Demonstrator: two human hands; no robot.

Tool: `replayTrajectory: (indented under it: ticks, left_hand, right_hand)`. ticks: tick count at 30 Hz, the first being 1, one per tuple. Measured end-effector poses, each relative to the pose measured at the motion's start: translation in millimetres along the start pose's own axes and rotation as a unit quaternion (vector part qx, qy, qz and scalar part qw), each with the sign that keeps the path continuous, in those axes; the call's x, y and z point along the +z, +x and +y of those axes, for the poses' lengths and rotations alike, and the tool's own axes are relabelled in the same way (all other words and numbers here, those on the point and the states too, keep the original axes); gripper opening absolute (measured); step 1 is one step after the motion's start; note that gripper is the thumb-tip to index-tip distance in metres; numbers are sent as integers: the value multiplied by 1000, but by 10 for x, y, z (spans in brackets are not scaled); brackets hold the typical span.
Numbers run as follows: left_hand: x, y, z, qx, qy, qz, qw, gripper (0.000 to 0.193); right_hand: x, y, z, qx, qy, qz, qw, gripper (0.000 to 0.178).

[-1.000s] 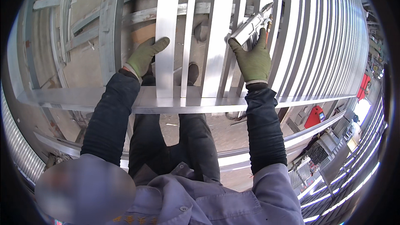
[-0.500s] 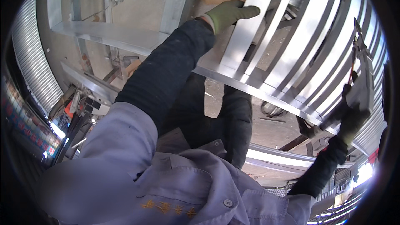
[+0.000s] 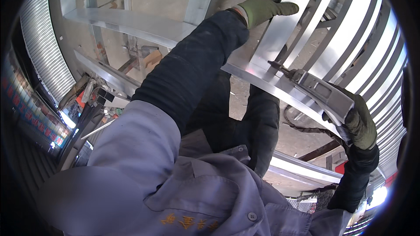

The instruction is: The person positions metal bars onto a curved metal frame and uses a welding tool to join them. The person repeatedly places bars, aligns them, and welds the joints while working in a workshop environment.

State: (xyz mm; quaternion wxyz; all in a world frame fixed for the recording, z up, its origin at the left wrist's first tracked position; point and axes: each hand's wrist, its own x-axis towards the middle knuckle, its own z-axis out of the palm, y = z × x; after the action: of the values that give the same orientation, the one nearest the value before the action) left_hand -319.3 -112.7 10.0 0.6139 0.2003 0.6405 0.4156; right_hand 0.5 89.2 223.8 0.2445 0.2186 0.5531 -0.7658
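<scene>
My left hand [image 3: 263,10], in a green work glove, grips the edge of a flat silver metal slat [image 3: 280,28], one finger lying over its face. That slat's near end meets a long metal rail [image 3: 247,72]. In my gloved right hand [image 3: 362,124] is a grey handheld welding gun [image 3: 321,89] with a narrow nozzle. Its tip points left and is over the joint between slat and rail; whether it touches I cannot tell. A dark cable hangs below my right hand.
Several parallel metal slats [image 3: 343,26] run off to the right. Another metal frame [image 3: 127,24] extends to the left. Cluttered tools [image 3: 89,91] and a corrugated silver sheet [image 3: 46,39] are at far left. A dark bar [image 3: 321,150] lies below the rail.
My right hand has brought the welding gun from the far right, leftward to the slat's near end. My left hand keeps hold of the slat. The whole view has shifted slightly.
</scene>
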Motion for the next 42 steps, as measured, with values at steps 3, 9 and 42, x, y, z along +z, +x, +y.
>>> replayTrajectory:
  ticks: [3,9,42]
  left_hand:
    - [11,11,-35,2,38,1,999,95]
    - [-3,-32,49,-23,41,-3,999,96]
    - [47,-13,105,-48,-50,-1,998,103]
  right_hand:
    - [-42,133,62,-20,-180,-20,983,50]
    - [-70,310,226,118,-30,-2,993,60]
    - [132,552,403,-112,-173,-20,978,70]
